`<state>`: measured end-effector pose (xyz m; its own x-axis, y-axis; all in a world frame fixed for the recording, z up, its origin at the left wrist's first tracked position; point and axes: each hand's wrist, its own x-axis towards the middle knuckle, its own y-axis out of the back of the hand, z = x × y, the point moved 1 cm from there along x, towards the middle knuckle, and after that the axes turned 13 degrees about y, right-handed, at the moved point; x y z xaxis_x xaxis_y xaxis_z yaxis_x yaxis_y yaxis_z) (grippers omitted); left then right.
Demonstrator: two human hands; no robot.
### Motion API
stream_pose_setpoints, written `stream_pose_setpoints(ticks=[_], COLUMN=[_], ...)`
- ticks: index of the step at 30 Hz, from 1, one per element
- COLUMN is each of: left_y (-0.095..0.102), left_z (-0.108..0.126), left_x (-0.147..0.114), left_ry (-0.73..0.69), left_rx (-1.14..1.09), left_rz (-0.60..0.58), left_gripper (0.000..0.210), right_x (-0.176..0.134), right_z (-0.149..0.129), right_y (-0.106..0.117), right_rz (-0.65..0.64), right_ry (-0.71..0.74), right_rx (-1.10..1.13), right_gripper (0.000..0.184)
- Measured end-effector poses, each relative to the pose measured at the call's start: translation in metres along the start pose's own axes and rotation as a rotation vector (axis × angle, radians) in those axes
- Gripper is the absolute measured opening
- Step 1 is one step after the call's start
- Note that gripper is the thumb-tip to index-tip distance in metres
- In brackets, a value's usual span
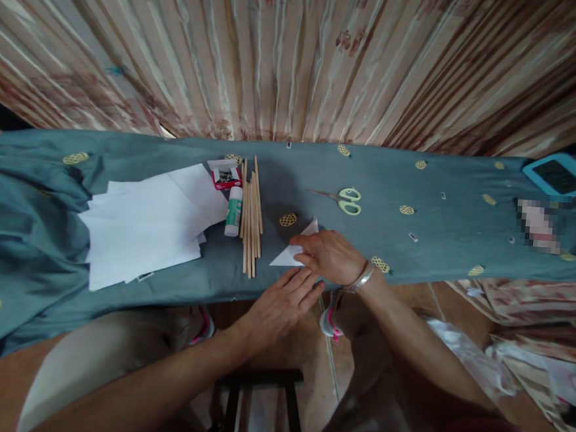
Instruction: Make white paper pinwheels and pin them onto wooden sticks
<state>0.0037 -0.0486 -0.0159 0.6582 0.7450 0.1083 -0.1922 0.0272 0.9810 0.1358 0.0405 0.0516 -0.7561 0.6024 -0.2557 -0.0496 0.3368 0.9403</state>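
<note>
One folded paper [288, 257], white and pointed, lies at the near edge of the blue-green cloth [445, 220] on my head feed. Clock centred on the paper, twelve toward the curtain [299, 59].

Right hand [332, 255]: comes in from four o'clock, a bracelet [362, 276] at its wrist. Grip narrow, thumb and fingers closed on the paper's right part. One tip of the paper shows free toward eight o'clock, another toward one.

Left hand [284, 308]: at six o'clock, fingers extended and fairly straight, grasping nothing that I can see. Its fingertips reach up just beside the right hand; I cannot tell whether they touch the paper.

Surroundings: scissors [341, 199] at one o'clock; thin wooden sticks [252, 220] at ten, with the glue stick [233, 212] just beyond them; loose white sheets [149, 226] at nine.

Visibility: the right hand covers much of the paper, so I cannot count its folds. Contents of the red box [226, 173], between ten and eleven, are too dark to identify. A pixelated patch [538, 224] near three o'clock masks an object. Both forearms [168, 379] run toward the frame's bottom.
</note>
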Motion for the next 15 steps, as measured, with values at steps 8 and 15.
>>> stream_pose_setpoints(ticks=[8, 15], left_y=[0.001, 0.003], left_z=[0.000, -0.001], left_x=[-0.003, -0.003], left_ry=[0.008, 0.017], left_rx=[0.014, 0.015], left_rz=[-0.016, -0.030], left_gripper=[0.047, 0.046], right_x=[0.002, 0.005], right_z=[-0.001, 0.001], right_y=[-0.003, -0.010], right_rz=[0.018, 0.067], right_ry=[0.016, 0.001], right_rx=[0.001, 0.046], right_gripper=[0.026, 0.023])
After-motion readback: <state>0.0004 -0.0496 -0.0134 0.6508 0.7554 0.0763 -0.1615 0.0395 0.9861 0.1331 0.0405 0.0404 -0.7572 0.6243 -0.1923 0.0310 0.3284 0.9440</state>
